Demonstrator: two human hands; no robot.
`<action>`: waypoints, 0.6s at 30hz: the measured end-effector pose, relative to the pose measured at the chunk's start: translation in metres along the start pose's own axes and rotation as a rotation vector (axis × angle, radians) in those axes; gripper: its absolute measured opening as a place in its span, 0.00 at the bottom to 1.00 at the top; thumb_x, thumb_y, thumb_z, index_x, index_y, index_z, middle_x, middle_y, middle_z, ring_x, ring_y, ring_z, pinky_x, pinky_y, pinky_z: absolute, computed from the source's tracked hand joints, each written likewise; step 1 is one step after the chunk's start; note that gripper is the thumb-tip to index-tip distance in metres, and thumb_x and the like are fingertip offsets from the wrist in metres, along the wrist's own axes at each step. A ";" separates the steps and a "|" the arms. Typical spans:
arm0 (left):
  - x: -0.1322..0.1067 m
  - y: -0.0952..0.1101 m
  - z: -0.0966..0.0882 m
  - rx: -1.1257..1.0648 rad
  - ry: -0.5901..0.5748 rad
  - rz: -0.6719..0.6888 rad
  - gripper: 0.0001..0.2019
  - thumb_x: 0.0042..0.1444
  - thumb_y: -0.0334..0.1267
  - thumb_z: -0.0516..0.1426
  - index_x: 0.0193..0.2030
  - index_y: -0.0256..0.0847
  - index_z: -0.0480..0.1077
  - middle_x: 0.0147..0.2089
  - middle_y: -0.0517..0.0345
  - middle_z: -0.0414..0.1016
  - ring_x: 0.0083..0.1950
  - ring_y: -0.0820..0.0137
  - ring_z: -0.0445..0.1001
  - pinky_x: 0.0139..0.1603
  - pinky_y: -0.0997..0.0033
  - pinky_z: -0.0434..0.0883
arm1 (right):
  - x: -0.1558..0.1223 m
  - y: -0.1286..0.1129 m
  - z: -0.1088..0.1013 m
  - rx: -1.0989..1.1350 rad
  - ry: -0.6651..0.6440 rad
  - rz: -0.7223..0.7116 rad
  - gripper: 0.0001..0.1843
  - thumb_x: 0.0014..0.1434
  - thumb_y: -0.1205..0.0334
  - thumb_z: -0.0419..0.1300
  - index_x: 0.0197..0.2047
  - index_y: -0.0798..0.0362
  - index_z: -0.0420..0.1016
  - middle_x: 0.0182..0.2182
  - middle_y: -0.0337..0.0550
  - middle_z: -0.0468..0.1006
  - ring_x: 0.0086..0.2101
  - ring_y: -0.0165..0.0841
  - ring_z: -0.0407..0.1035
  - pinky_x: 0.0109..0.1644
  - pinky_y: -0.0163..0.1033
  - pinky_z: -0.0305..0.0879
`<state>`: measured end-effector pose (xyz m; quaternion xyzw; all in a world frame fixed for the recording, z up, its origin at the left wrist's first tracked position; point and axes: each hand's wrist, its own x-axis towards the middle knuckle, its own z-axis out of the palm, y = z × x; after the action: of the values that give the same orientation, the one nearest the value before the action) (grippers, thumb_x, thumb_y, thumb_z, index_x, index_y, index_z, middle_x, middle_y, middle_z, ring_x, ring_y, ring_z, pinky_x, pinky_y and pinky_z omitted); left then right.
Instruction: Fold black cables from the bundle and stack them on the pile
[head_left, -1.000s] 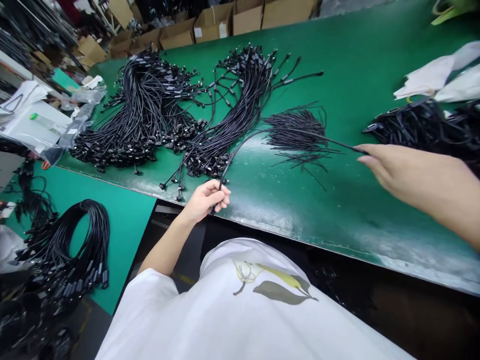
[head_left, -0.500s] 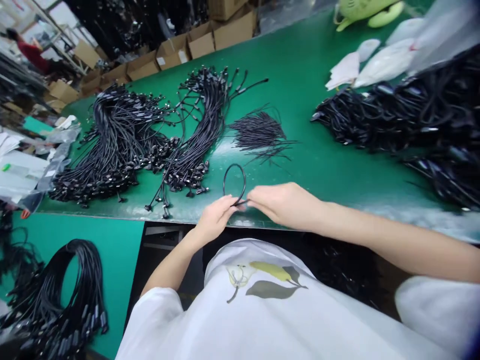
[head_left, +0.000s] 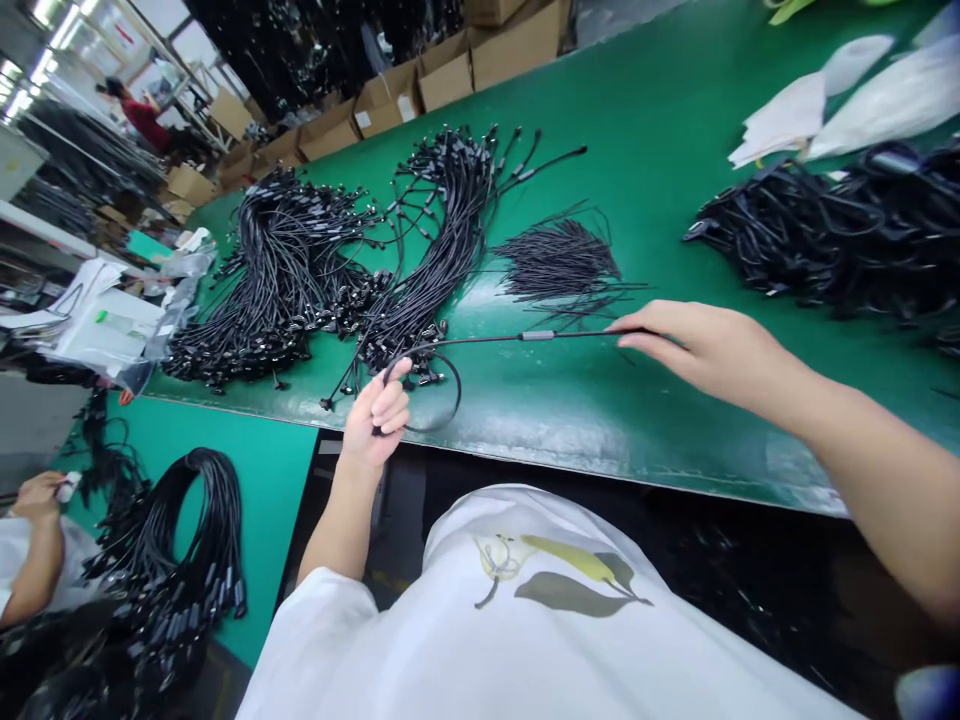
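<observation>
A black cable [head_left: 487, 340] with a grey sleeve-like piece partway along it stretches between my hands above the green table. My left hand [head_left: 379, 412] is closed round it, and a loop of the cable hangs from the fingers to the right. Out to the right, my right hand [head_left: 686, 345] pinches the other end between thumb and fingers; that tip is hidden. Just behind the cable lies a pile of short thin black strips [head_left: 559, 258]. A bundle of black cables with connectors [head_left: 450, 220] lies beyond my left hand.
Another large bundle of black cables [head_left: 277, 270] spreads at the left. Dark bagged items [head_left: 840, 230] are heaped at the right, near white bags [head_left: 787, 115]. Cardboard boxes [head_left: 390, 100] line the far edge. A co-worker's hand [head_left: 41, 495] shows at the lower left, beside coiled cables [head_left: 202, 520].
My hands have drawn apart, the left going left and the right going right, pulling part of the cable straight. A loop remains at my left hand. The view has shifted, bringing in a co-worker's arm.
</observation>
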<state>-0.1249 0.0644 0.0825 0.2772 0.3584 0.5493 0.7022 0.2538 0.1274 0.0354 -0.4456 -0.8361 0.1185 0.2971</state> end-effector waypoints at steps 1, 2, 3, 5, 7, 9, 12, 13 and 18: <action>0.001 0.000 0.001 0.020 0.005 0.039 0.12 0.64 0.36 0.53 0.47 0.32 0.73 0.19 0.70 0.49 0.17 0.81 0.46 0.14 0.86 0.53 | -0.005 -0.005 0.000 -0.090 0.027 -0.017 0.21 0.68 0.48 0.45 0.43 0.50 0.75 0.37 0.46 0.79 0.35 0.36 0.70 0.37 0.41 0.59; 0.003 -0.003 0.003 0.070 -0.004 0.080 0.11 0.63 0.37 0.55 0.47 0.33 0.73 0.19 0.69 0.52 0.17 0.81 0.49 0.15 0.86 0.54 | -0.009 -0.014 0.001 -0.190 0.036 -0.040 0.20 0.68 0.51 0.45 0.41 0.51 0.75 0.34 0.48 0.78 0.33 0.36 0.68 0.35 0.42 0.56; 0.005 -0.008 0.006 0.147 -0.018 0.123 0.10 0.62 0.39 0.56 0.45 0.34 0.73 0.19 0.68 0.55 0.18 0.82 0.53 0.17 0.85 0.56 | -0.013 -0.027 0.003 -0.281 0.014 -0.074 0.19 0.68 0.54 0.46 0.37 0.52 0.75 0.31 0.49 0.77 0.29 0.35 0.66 0.34 0.42 0.53; 0.010 -0.025 0.012 0.371 -0.046 0.201 0.11 0.62 0.42 0.56 0.40 0.36 0.71 0.21 0.65 0.64 0.20 0.80 0.62 0.21 0.82 0.61 | -0.019 -0.057 0.010 -0.366 -0.104 -0.191 0.18 0.66 0.62 0.48 0.27 0.52 0.72 0.23 0.46 0.73 0.23 0.32 0.61 0.31 0.42 0.48; 0.013 -0.046 0.021 0.652 -0.092 0.260 0.13 0.65 0.45 0.52 0.39 0.37 0.70 0.29 0.57 0.74 0.29 0.75 0.72 0.30 0.77 0.69 | -0.021 -0.088 0.019 -0.274 -0.253 -0.329 0.17 0.64 0.66 0.49 0.24 0.53 0.69 0.21 0.43 0.71 0.22 0.30 0.60 0.31 0.41 0.48; 0.011 -0.064 0.029 0.908 -0.214 0.288 0.14 0.66 0.45 0.50 0.42 0.38 0.71 0.40 0.51 0.78 0.41 0.69 0.76 0.43 0.69 0.71 | -0.015 -0.109 0.025 -0.129 -0.311 -0.408 0.17 0.65 0.66 0.49 0.26 0.53 0.70 0.22 0.40 0.73 0.22 0.29 0.61 0.32 0.38 0.50; 0.004 -0.078 0.036 1.072 -0.393 0.250 0.15 0.65 0.47 0.50 0.43 0.39 0.71 0.42 0.50 0.77 0.44 0.67 0.75 0.50 0.65 0.69 | 0.001 -0.119 0.025 0.050 -0.238 -0.325 0.17 0.67 0.61 0.48 0.29 0.54 0.72 0.24 0.40 0.75 0.24 0.28 0.63 0.33 0.36 0.52; 0.003 -0.079 0.037 1.038 -0.410 0.227 0.15 0.65 0.48 0.49 0.42 0.39 0.71 0.39 0.52 0.76 0.41 0.67 0.74 0.48 0.65 0.69 | 0.007 -0.117 0.023 0.121 -0.199 -0.268 0.17 0.67 0.61 0.49 0.29 0.54 0.72 0.25 0.40 0.75 0.25 0.28 0.63 0.33 0.35 0.53; 0.007 -0.077 0.039 0.507 -0.318 0.146 0.16 0.65 0.50 0.50 0.39 0.39 0.67 0.22 0.64 0.65 0.25 0.73 0.68 0.36 0.69 0.70 | 0.022 -0.110 0.026 0.482 -0.063 -0.041 0.17 0.65 0.59 0.50 0.27 0.54 0.69 0.23 0.37 0.70 0.25 0.26 0.62 0.32 0.31 0.55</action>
<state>-0.0481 0.0523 0.0437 0.5509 0.3487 0.4410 0.6168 0.1548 0.0838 0.0743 -0.3410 -0.8015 0.3222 0.3709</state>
